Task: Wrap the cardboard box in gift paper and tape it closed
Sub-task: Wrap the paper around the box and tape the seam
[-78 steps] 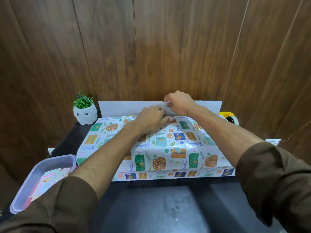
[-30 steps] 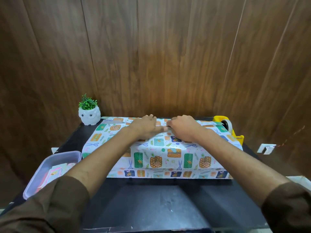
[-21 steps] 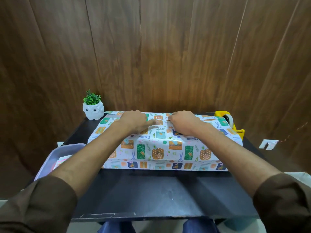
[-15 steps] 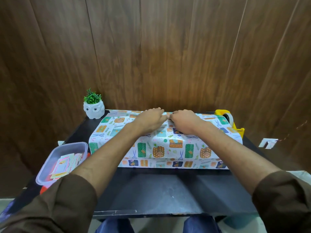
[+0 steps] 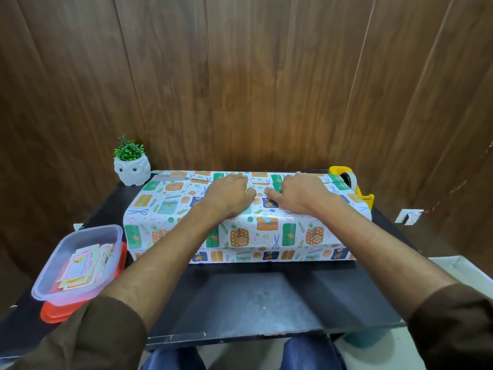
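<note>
The cardboard box is fully hidden under the gift paper, a white sheet printed with green, orange and blue presents, folded over the box on the black table. My left hand and my right hand lie flat side by side on top of the paper, palms down, thumbs almost touching near the middle. Both press the paper down on the box top. A yellow tape dispenser with a roll of tape stands at the far right, just behind the wrapped box.
A white owl pot with a green plant stands at the back left corner. A clear plastic tub of cards sits on a red lid at the left edge. A wooden wall rises right behind the table.
The white far flap of paper that my right hand held up has been folded down over the box. Both hands now press flat on top, slightly farther apart than half a second ago.
</note>
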